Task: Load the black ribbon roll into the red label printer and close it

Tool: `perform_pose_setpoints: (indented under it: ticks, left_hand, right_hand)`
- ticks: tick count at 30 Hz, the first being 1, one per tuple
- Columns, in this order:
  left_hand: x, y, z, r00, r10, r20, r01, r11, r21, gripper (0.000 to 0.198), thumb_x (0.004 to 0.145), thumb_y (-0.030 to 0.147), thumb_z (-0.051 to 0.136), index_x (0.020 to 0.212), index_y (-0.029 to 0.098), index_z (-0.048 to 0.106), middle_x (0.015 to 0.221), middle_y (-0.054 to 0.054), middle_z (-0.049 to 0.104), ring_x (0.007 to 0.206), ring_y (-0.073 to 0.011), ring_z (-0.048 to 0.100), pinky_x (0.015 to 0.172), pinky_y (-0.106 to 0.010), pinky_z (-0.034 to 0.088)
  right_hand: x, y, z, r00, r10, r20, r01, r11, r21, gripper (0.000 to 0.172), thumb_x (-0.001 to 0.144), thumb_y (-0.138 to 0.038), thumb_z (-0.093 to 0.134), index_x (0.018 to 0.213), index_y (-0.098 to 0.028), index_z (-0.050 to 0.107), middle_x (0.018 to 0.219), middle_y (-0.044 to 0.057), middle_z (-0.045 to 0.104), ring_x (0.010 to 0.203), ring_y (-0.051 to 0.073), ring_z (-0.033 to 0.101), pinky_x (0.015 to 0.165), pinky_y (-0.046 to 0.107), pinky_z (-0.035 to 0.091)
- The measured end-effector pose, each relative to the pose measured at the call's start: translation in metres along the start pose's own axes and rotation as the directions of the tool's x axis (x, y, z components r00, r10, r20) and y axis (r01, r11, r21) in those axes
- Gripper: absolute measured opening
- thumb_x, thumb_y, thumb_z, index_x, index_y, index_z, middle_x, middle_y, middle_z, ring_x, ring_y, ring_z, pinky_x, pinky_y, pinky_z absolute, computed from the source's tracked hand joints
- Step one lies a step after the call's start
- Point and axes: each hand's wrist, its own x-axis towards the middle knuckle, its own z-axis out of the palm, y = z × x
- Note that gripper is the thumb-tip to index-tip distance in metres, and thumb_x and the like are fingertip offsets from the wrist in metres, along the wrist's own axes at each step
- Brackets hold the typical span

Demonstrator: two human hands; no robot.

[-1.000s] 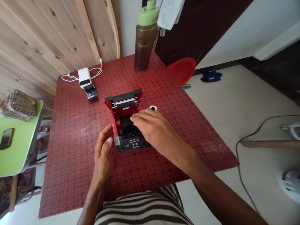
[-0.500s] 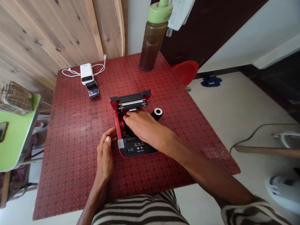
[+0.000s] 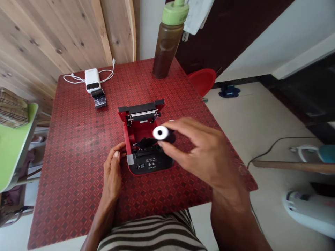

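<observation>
A red and black thermal receipt printer (image 3: 149,162) sits open on the middle of the red patterned table (image 3: 75,167), its hinged lid (image 3: 141,108) folded back. My right hand (image 3: 199,150) is shut on a dark paper roll (image 3: 161,132) with a white core, holding it in the air above the printer's right side. A black strip of paper or film (image 3: 144,142) lies in the printer's compartment. My left hand (image 3: 112,167) stands open against the printer's left wall, its fingertips next to the red casing.
A white power bank (image 3: 92,80) with a white cable and a small black-bristled object (image 3: 98,98) lie at the far left of the table. A brown bottle with a green cap (image 3: 166,50) stands at the back edge. A red plastic stool (image 3: 202,82) sits beyond the table.
The roll has gone from the table to the air over the printer, held in my right hand. My right hand has drawn back out of the printer's compartment.
</observation>
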Motion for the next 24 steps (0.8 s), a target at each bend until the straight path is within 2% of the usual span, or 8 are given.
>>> perform_pose_setpoints:
  ticks: [2,3,6,8,9,12,16,24]
  left_hand:
    - [0.000,-0.002,-0.001,1.000,0.001,-0.006,-0.001,1.000,-0.003,0.061,0.113,0.072,0.058,0.144,0.024,0.080,0.135,-0.013,0.086,0.124,-0.0360,0.081,0.109,-0.054,0.065]
    - [0.000,-0.002,-0.001,1.000,0.003,-0.008,-0.004,1.000,-0.003,0.061,0.113,0.071,0.058,0.144,0.024,0.080,0.134,-0.012,0.086,0.124,-0.0360,0.082,0.109,-0.053,0.065]
    - [0.001,-0.003,-0.001,1.000,0.019,-0.012,-0.019,1.000,0.009,0.056,0.113,0.068,0.060,0.141,0.024,0.081,0.136,-0.011,0.086,0.125,-0.0348,0.081,0.109,-0.050,0.064]
    - [0.001,-0.002,-0.001,1.000,0.021,-0.010,-0.021,1.000,0.018,0.055,0.114,0.067,0.059,0.141,0.025,0.081,0.136,-0.010,0.086,0.123,-0.0338,0.081,0.108,-0.048,0.064]
    - [0.002,-0.001,0.000,1.000,0.021,-0.009,-0.021,0.999,0.024,0.054,0.114,0.067,0.059,0.141,0.025,0.081,0.135,-0.009,0.087,0.122,-0.0333,0.082,0.107,-0.047,0.065]
    - [0.002,0.002,0.001,0.999,0.038,-0.025,-0.036,0.997,0.067,0.053,0.114,0.067,0.059,0.138,0.025,0.082,0.130,-0.008,0.088,0.118,-0.0322,0.082,0.104,-0.045,0.065]
    - [0.002,0.006,0.003,0.996,0.074,-0.059,-0.066,0.989,0.132,0.051,0.112,0.067,0.061,0.133,0.026,0.084,0.126,-0.006,0.088,0.118,-0.0311,0.080,0.103,-0.043,0.063]
    - [0.003,0.005,0.001,0.992,0.097,-0.085,-0.079,0.976,0.204,0.051,0.111,0.069,0.062,0.125,0.026,0.086,0.125,-0.005,0.086,0.120,-0.0310,0.076,0.103,-0.041,0.061]
  right_hand:
    - [-0.015,0.014,-0.008,0.977,0.148,-0.152,-0.137,0.987,0.083,0.021,0.101,-0.032,0.083,0.121,-0.029,0.082,0.108,0.003,0.086,0.092,0.025,0.079,0.086,0.045,0.068]
    - [-0.024,0.022,-0.008,0.944,0.239,-0.225,-0.214,0.968,0.131,0.023,0.099,-0.035,0.086,0.121,-0.030,0.082,0.105,0.002,0.085,0.087,0.024,0.077,0.081,0.043,0.067]
    - [-0.052,0.043,0.007,0.796,0.460,-0.394,-0.372,0.885,0.280,0.027,0.096,-0.039,0.088,0.120,-0.028,0.079,0.100,0.002,0.083,0.081,0.022,0.076,0.072,0.038,0.065]
    - [-0.071,0.051,0.024,0.732,0.527,-0.432,-0.427,0.849,0.312,0.028,0.095,-0.042,0.087,0.116,-0.027,0.077,0.096,0.001,0.082,0.078,0.021,0.076,0.070,0.037,0.065]
    - [-0.080,0.052,0.032,0.728,0.544,-0.417,-0.449,0.839,0.309,0.028,0.094,-0.042,0.087,0.114,-0.026,0.076,0.095,0.002,0.082,0.078,0.021,0.076,0.070,0.037,0.065]
    - [-0.103,0.049,0.049,0.774,0.555,-0.305,-0.501,0.831,0.242,0.023,0.095,-0.041,0.083,0.110,-0.026,0.075,0.093,0.002,0.084,0.074,0.021,0.076,0.071,0.037,0.066]
    - [-0.120,0.043,0.055,0.854,0.478,-0.206,-0.459,0.878,0.133,0.016,0.099,-0.031,0.077,0.114,-0.026,0.075,0.099,0.004,0.086,0.078,0.021,0.077,0.078,0.038,0.068]
    - [-0.120,0.053,0.052,0.936,0.347,-0.055,-0.337,0.932,0.135,0.025,0.100,-0.025,0.071,0.124,-0.024,0.077,0.114,0.011,0.088,0.102,0.029,0.084,0.094,0.047,0.070]
